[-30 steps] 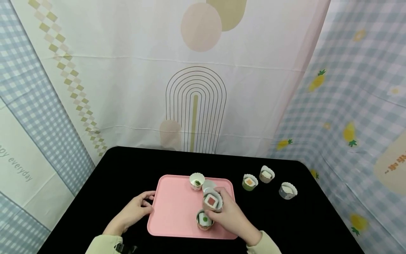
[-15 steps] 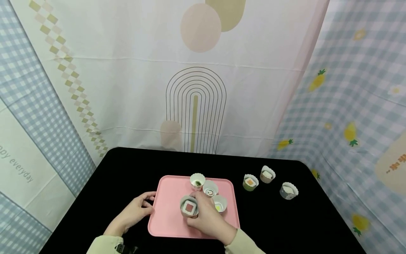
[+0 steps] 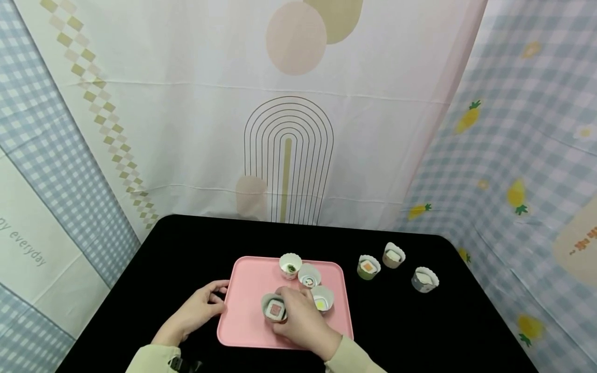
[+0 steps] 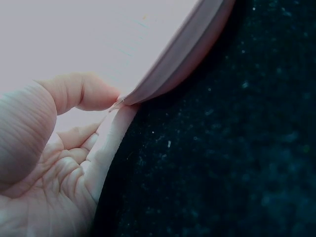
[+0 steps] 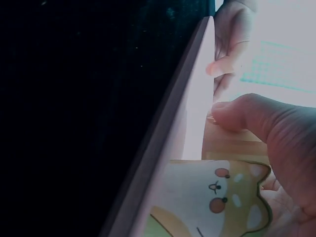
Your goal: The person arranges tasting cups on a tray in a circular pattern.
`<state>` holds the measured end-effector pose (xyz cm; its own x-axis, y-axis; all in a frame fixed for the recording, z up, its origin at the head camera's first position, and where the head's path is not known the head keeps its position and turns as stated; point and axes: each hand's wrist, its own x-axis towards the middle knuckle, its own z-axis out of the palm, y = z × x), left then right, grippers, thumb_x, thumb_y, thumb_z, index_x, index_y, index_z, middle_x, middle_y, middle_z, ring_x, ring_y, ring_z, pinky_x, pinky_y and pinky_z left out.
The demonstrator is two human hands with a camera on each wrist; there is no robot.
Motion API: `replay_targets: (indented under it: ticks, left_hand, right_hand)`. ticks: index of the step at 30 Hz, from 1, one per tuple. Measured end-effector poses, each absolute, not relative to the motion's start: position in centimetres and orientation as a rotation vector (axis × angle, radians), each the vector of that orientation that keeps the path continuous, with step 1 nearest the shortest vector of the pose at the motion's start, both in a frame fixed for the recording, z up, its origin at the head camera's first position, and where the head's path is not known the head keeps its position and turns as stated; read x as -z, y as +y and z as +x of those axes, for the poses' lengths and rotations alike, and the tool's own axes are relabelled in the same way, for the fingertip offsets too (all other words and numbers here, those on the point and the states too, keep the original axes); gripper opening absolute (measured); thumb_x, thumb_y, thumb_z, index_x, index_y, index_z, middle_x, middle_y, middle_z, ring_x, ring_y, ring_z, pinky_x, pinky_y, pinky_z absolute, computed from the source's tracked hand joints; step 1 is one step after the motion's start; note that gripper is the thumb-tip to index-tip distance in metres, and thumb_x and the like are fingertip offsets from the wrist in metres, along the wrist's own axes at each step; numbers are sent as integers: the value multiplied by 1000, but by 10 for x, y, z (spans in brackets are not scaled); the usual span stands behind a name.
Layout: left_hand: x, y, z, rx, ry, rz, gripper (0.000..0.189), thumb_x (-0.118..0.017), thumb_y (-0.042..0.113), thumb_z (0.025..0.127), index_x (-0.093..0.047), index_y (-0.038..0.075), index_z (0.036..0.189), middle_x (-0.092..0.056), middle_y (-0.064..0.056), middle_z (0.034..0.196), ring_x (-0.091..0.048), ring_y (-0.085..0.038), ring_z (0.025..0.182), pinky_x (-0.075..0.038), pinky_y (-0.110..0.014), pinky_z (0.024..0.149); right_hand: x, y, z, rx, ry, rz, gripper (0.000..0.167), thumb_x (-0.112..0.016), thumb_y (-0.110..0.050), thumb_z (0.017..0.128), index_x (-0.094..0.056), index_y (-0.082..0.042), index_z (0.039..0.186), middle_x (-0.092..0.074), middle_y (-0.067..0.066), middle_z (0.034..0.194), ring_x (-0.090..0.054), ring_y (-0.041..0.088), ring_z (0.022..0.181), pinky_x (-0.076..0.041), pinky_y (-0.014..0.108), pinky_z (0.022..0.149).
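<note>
A pink tray (image 3: 244,285) lies on the black table. My left hand (image 3: 200,309) is at its left edge; in the left wrist view, thumb and finger pinch the rim. My right hand (image 3: 305,318) grips a paper baking cup (image 3: 274,309) holding a white block with a reddish square, around the tray's middle. Whether its base touches the tray is hidden. Behind and beside that hand stand a cup with green bits (image 3: 290,267), a cup with a small face inside (image 3: 309,277) and a cup with a yellow mark (image 3: 323,299). A dog-face cup (image 5: 217,197) shows in the right wrist view.
Right of the tray, a green cup (image 3: 368,268), a brownish cup (image 3: 393,256) and a grey cup (image 3: 424,280) stand on the table (image 3: 396,321), each holding a pale block. A patterned curtain (image 3: 200,119) hangs behind the table's far edge.
My right hand has carried the reddish-square cup leftward from the tray's right side to its middle, uncovering the yellow-mark cup and hiding the green-dot cup. My left hand stays at the rim.
</note>
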<state>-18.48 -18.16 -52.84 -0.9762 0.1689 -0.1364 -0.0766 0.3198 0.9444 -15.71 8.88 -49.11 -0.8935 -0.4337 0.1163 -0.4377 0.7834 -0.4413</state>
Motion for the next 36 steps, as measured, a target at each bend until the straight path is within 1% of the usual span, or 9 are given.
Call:
replay_targets:
  ticks: [5,8,11,13,18,19,25,31,36]
  left_hand:
    - [529,-181,-185,-1712,2383,77,63,-66,-3,72,-53,4,134,-53,-12,119,-58,-21,86,-51,-30,67]
    - [528,-181,-185,-1713,2382,79,63,-66,-3,73,-53,4,134,-53,-11,119,-58,-21,86,-51,-30,67]
    - [528,-181,-186,-1717,2380,86,63,-66,-3,72,-52,4,134,-53,-12,119,-58,-21,86,-51,-30,67]
    - [527,-181,-187,-1718,2384,85,64,-65,-3,72,-53,4,134,-53,-12,118,-58,-21,86,-51,-30,67]
    - [527,-181,-187,-1704,2403,76,63,-65,-3,72,-53,4,134,-54,-11,118,-58,-20,85,-51,-30,67]
    - [527,-181,-186,-1703,2403,75,63,-65,-3,72,-53,4,133,-54,-11,118,-58,-20,85,-51,-30,67]
    - [525,-180,-185,-1706,2398,73,63,-65,-3,72,-53,4,133,-54,-11,117,-58,-21,85,-51,-30,67]
    - [526,-181,-185,-1700,2404,73,63,-65,-3,72,-53,4,133,-53,-11,117,-58,-20,85,-50,-30,67]
    - [528,-181,-185,-1700,2401,74,62,-65,-4,72,-54,4,133,-53,-11,117,-58,-20,86,-50,-30,68]
  right_hand:
    - [493,91,-156,-690,-2961,778,58,-86,-34,69,-59,-13,116,-65,-8,104,-57,8,96,-33,40,91]
    - [492,95,-156,-728,-2945,809,62,-82,-42,73,-58,-14,123,-63,-9,110,-56,10,102,-31,47,96]
    - [491,100,-156,-782,-2902,833,66,-75,-52,77,-58,-15,129,-62,-10,116,-54,14,109,-26,55,100]
    - [490,103,-157,-791,-2874,844,63,-70,-55,79,-60,-17,128,-63,-13,112,-53,13,108,-25,57,100]
    - [491,106,-160,-716,-2847,858,54,-69,-56,80,-67,-20,119,-60,-17,91,-48,8,98,-26,56,96]
    - [491,107,-159,-709,-2847,858,53,-70,-56,80,-67,-20,119,-60,-18,90,-48,7,98,-26,55,96]
    - [491,111,-157,-682,-2835,867,53,-70,-57,79,-68,-20,117,-62,-17,95,-48,8,98,-26,54,93]
    - [491,114,-154,-710,-2853,873,53,-71,-56,79,-67,-20,118,-54,-20,82,-45,6,91,-27,50,91]
    - [492,115,-153,-730,-2862,869,54,-71,-56,79,-67,-19,117,-54,-20,83,-44,6,90,-27,49,90]
